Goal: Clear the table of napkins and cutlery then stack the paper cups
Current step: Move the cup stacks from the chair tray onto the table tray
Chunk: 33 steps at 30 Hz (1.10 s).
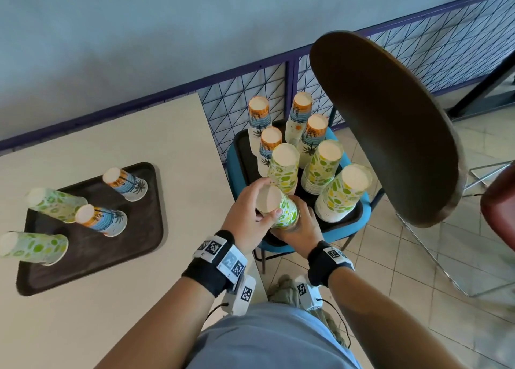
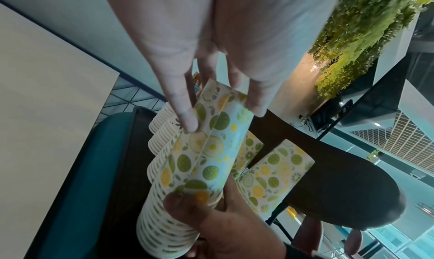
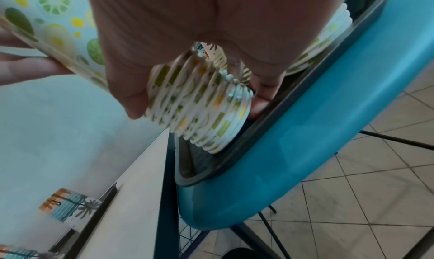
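On the dark tray (image 1: pixel 245 146) on a blue chair (image 1: pixel 237 179) stand several stacks of upside-down paper cups. My left hand (image 1: pixel 264 198) grips the base end of a citrus-print cup (image 1: pixel 284 212), thumb on one side and fingers on the other (image 2: pixel 187 122). The cup tops a tilted stack of nested citrus cups (image 2: pixel 159 226). My right hand (image 1: pixel 295 221) wraps around that stack's rims (image 3: pixel 199 103) just above the tray. The left wrist view shows the cup (image 2: pixel 211 148) meeting the right thumb (image 2: pixel 185 201).
Four upside-down cups stand on a dark tray (image 1: pixel 133 251) on the cream table: two citrus (image 1: pixel 55 204) (image 1: pixel 33 247), two palm-print (image 1: pixel 125 185) (image 1: pixel 101 219). A brown chair back (image 1: pixel 390 123) overhangs the stacks at right. A wire fence (image 1: pixel 237 95) runs behind; tiled floor lies right.
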Each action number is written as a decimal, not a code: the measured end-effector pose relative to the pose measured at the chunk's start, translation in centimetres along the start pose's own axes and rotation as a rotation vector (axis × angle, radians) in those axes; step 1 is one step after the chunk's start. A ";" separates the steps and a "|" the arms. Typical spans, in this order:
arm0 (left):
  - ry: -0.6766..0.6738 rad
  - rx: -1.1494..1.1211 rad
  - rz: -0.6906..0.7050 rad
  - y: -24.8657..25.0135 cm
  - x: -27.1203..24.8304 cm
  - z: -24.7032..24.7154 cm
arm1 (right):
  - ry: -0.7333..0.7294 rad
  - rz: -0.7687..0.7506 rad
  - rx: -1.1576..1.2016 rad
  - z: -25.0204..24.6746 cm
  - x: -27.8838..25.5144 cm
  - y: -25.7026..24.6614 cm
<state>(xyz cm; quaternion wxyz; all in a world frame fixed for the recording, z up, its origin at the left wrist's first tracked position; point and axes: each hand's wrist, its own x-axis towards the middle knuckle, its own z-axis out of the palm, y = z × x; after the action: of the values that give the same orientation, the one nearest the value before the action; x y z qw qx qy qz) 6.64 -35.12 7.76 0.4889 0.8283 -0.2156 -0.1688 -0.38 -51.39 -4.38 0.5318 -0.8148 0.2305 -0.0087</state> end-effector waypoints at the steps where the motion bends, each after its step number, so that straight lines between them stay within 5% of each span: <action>1: 0.008 -0.033 0.004 0.0 0.0 -0.1 | -0.003 -0.003 0.030 -0.1 0.1 0.0; 8: -0.001 -0.075 -0.073 0.4 -0.2 -0.7 | -0.118 -0.080 0.280 -1.8 -1.6 -2.5; 16: -0.210 -0.472 -0.177 -0.4 -0.3 0.0 | -0.226 -0.182 0.182 -3.2 -4.1 -6.5; 23: -0.126 -0.573 -0.183 -0.5 -0.8 -0.6 | -0.270 -0.188 0.236 -4.2 -5.0 -5.9; 26: -0.080 -0.591 -0.194 -0.5 -1.1 -0.9 | -0.124 -0.130 0.137 -5.6 -5.8 -4.1; 33: -0.033 -0.630 -0.191 -0.3 -1.7 -1.0 | 0.510 0.118 -0.014 -9.8 -5.0 0.9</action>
<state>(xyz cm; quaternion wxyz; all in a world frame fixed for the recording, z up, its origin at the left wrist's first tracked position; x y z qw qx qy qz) 5.77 -33.40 8.11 0.6995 0.6498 -0.0820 -0.2859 -7.75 -58.19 0.30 0.4505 -0.7750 0.4044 -0.1813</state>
